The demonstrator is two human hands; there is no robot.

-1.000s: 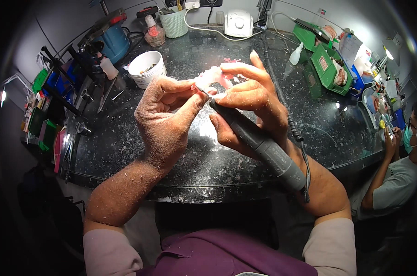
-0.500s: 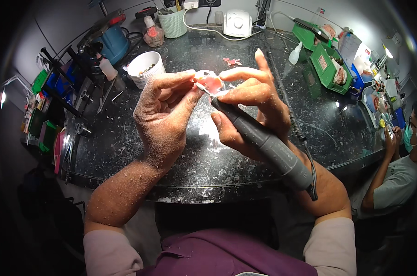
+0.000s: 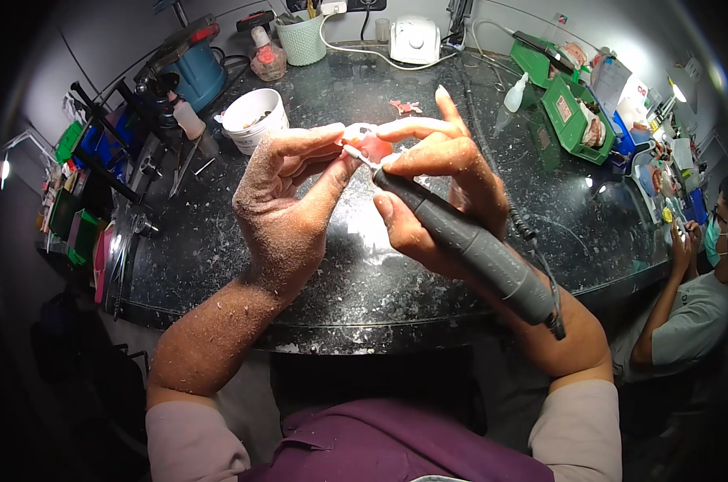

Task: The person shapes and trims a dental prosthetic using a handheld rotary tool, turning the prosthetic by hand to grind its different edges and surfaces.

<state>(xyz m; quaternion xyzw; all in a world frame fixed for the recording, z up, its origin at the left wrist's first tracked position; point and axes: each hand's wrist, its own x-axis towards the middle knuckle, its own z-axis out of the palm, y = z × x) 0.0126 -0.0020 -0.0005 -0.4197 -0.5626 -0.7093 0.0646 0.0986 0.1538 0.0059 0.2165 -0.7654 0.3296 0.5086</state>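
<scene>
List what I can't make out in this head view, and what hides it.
All in the head view:
- Pink piece: left end covered by the left grip.
- Tool tip: too small to tell whether it touches the piece.
- Right grip: palm partly hidden behind the dark handpiece.
- White tub: contents too small, partly hidden by its near wall.
- Co-worker: cut off by the dark right rim.

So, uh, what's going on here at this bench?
A person is working with both hands over a dark, dust-speckled bench. The left hand pinches a small pink piece at its fingertips. The right hand grips a dark corded handpiece, its pale tip at the piece; whether they touch, I can't tell. Pink scraps lie beyond the hands, and a white tub stands beyond the left one. Another person sits off to the right.
</scene>
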